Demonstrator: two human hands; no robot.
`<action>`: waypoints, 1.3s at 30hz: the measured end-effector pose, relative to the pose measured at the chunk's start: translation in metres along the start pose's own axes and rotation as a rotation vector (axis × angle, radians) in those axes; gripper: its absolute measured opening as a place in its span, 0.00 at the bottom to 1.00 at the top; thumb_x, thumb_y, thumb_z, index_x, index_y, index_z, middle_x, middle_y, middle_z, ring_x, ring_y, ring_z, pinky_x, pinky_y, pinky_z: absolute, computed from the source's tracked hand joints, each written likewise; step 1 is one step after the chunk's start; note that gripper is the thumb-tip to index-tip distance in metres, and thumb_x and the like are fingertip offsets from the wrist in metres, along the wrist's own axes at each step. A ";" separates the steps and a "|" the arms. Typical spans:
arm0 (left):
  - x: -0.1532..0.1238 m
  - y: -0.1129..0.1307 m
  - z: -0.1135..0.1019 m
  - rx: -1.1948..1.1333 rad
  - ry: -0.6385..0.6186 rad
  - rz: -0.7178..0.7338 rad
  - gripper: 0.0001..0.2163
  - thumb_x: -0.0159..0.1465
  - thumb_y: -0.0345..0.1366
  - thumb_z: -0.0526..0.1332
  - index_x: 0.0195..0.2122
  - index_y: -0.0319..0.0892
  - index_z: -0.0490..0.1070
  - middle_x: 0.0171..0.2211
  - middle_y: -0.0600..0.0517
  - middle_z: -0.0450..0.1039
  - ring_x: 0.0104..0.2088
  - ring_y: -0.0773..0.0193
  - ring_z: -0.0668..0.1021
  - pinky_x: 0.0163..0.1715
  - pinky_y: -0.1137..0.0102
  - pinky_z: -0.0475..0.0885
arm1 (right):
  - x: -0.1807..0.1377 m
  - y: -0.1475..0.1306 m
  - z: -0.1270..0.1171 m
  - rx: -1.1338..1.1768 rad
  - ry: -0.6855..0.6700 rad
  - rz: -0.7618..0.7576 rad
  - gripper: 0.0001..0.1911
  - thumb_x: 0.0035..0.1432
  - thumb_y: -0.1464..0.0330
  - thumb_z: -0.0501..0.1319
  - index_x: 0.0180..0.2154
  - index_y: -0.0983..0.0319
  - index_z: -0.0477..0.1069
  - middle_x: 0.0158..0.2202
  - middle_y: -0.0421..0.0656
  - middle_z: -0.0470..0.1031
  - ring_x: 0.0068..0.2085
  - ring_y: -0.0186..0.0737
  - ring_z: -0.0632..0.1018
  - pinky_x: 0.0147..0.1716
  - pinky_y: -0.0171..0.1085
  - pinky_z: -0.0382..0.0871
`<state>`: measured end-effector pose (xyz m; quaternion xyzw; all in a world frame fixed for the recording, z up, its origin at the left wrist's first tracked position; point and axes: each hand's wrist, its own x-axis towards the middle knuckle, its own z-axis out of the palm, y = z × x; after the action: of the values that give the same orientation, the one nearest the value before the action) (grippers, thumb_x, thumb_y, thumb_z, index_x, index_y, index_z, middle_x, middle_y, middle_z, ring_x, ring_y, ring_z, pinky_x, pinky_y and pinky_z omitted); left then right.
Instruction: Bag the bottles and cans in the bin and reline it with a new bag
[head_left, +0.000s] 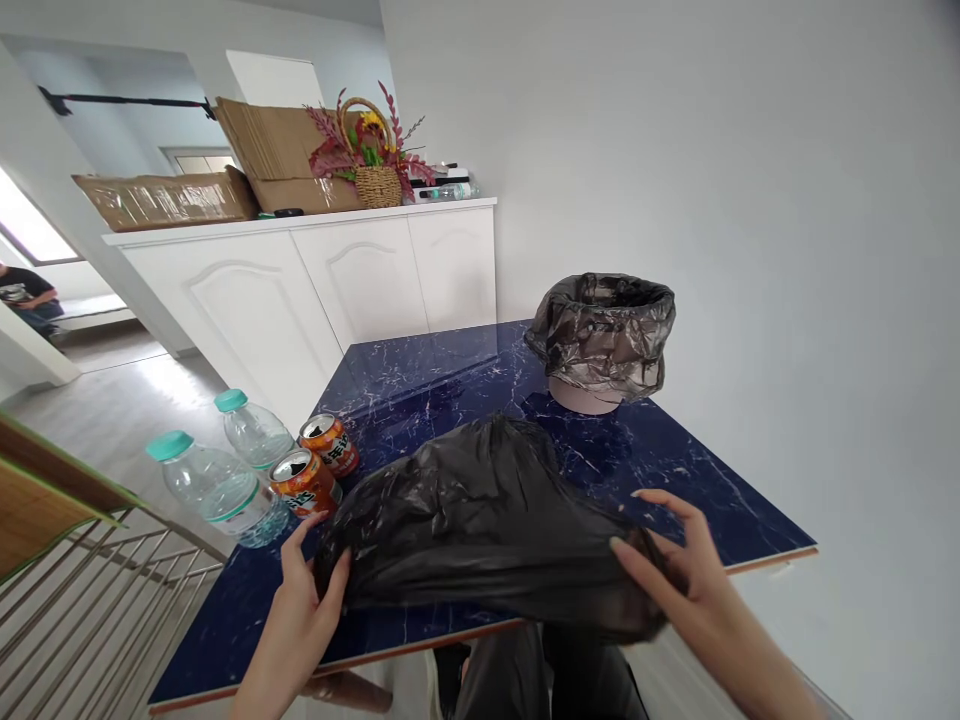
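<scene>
A black plastic garbage bag (465, 520) is stretched wide between my hands over the front of the table, its right end hanging past the edge. My left hand (306, 590) grips the left end, thumb in front and the other fingers partly hidden by the film. At the opposite end my right hand (690, 575) holds the plastic, its thumb across the front and the index finger raised off it. Close by my left hand stand two orange drink cans (304, 483) and two clear plastic bottles (225, 495) with teal caps.
A pale bin (585, 395) lined with another black bag (607, 335) stands at the back right of the blue marbled table (420, 375). Behind is a white cabinet (360, 270) with cardboard boxes (172, 198) and a flower basket (377, 185). A metal rack (112, 600) borders the left; a person (30, 298) sits far left.
</scene>
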<state>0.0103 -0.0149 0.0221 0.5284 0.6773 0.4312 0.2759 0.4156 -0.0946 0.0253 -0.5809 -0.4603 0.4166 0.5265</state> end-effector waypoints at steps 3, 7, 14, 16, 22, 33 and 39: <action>-0.006 -0.005 -0.008 0.188 0.009 0.155 0.38 0.59 0.54 0.68 0.68 0.48 0.61 0.45 0.43 0.80 0.40 0.44 0.84 0.45 0.51 0.81 | 0.001 0.000 -0.042 -0.206 0.011 -0.045 0.37 0.65 0.42 0.64 0.65 0.50 0.56 0.30 0.36 0.73 0.25 0.42 0.78 0.22 0.38 0.75; -0.012 0.014 -0.012 0.426 0.072 0.617 0.24 0.68 0.50 0.62 0.64 0.51 0.71 0.67 0.40 0.68 0.66 0.39 0.73 0.67 0.42 0.67 | -0.004 -0.023 -0.046 -0.619 0.231 -0.333 0.33 0.64 0.43 0.65 0.63 0.50 0.68 0.49 0.50 0.79 0.44 0.56 0.84 0.32 0.46 0.82; 0.007 0.031 0.015 0.575 -0.519 0.714 0.25 0.75 0.50 0.57 0.70 0.52 0.69 0.72 0.48 0.66 0.74 0.46 0.64 0.74 0.47 0.60 | 0.026 -0.070 0.077 -0.787 -0.492 -0.637 0.28 0.76 0.54 0.56 0.70 0.58 0.67 0.73 0.50 0.65 0.76 0.60 0.60 0.72 0.60 0.61; 0.009 0.025 0.031 0.581 -0.566 0.683 0.31 0.72 0.54 0.61 0.73 0.49 0.65 0.75 0.45 0.60 0.76 0.43 0.60 0.75 0.43 0.54 | 0.049 -0.061 0.113 -0.845 -0.656 -0.590 0.38 0.75 0.49 0.54 0.74 0.65 0.60 0.77 0.57 0.55 0.78 0.67 0.52 0.73 0.66 0.52; 0.010 0.010 0.049 0.640 -0.472 0.667 0.36 0.71 0.56 0.61 0.76 0.49 0.58 0.77 0.44 0.52 0.78 0.44 0.55 0.76 0.43 0.46 | 0.117 -0.002 0.150 -0.927 -0.647 -0.603 0.41 0.77 0.44 0.40 0.78 0.59 0.48 0.80 0.51 0.42 0.80 0.59 0.44 0.76 0.65 0.38; 0.009 -0.018 -0.001 0.679 -0.503 0.758 0.32 0.75 0.47 0.58 0.79 0.54 0.51 0.77 0.49 0.53 0.77 0.47 0.57 0.76 0.44 0.50 | 0.165 0.026 0.092 -1.108 -0.231 -0.361 0.41 0.78 0.50 0.40 0.76 0.73 0.53 0.78 0.64 0.48 0.78 0.69 0.49 0.73 0.69 0.44; 0.011 -0.022 0.018 0.645 -0.391 0.708 0.34 0.72 0.52 0.61 0.77 0.50 0.58 0.76 0.44 0.57 0.76 0.43 0.61 0.75 0.42 0.50 | 0.084 -0.016 0.152 -0.882 -0.596 -0.737 0.39 0.78 0.47 0.40 0.76 0.65 0.55 0.79 0.53 0.49 0.79 0.58 0.48 0.77 0.59 0.44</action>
<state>0.0115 -0.0011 -0.0050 0.8542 0.4912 0.1606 0.0574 0.2861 0.0226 0.0259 -0.4060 -0.8838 0.1240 0.1965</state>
